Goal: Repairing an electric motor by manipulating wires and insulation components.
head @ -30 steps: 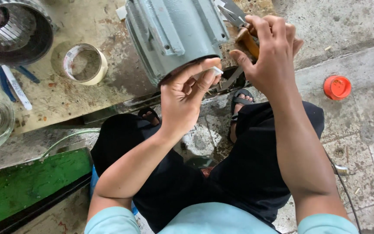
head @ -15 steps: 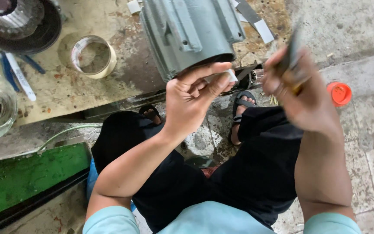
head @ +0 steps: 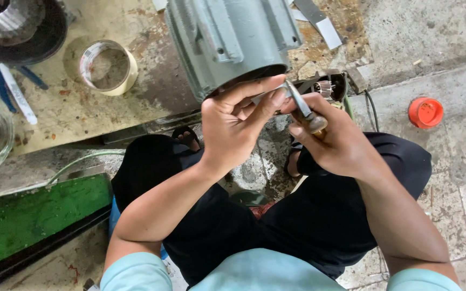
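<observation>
While the grey motor housing [head: 233, 43] lies on its side on the worktop [head: 152, 102] with its open end toward the person, the left hand [head: 238, 126] rests at the lower rim of that opening, its fingers pinched together on a small pale piece there. Just right of it, the right hand [head: 335, 143] has its fingers clamped on a slim metal tool [head: 299, 102]. I judge the work goes best if the left hand steadies the piece against the rim, and the tool moves in short, gentle pushes.
</observation>
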